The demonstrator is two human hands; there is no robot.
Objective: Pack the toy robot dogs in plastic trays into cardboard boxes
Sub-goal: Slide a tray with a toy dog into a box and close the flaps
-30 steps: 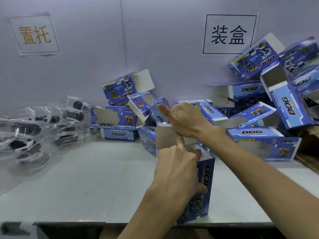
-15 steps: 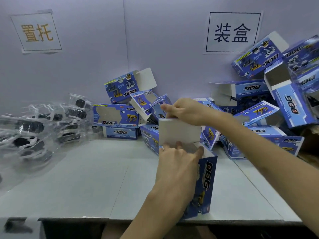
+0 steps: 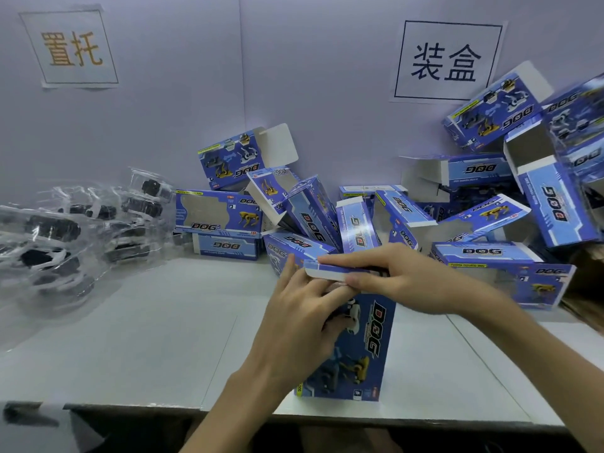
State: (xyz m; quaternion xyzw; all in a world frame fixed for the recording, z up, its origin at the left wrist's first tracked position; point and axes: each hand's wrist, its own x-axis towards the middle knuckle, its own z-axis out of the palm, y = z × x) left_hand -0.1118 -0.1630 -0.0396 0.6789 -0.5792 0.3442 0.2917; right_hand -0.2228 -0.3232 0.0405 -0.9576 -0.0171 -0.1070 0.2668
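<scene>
Left hand (image 3: 300, 328) and right hand (image 3: 392, 279) grip 1 upright box (image 3: 369, 354).

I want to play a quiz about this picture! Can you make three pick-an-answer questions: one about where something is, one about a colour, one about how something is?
1. Where do the clear trays lie? A) left on the table B) on a shelf C) on the floor
2. What colour are the cardboard boxes mostly? A) red B) blue C) green
3. How is the standing box's top flap? A) torn off B) pointing straight up C) folded down

Answers: 1 A, they heap at the table's left. 2 B, blue print covers each box. 3 C, the right hand pinches it down while the left hand grips the box.
</scene>
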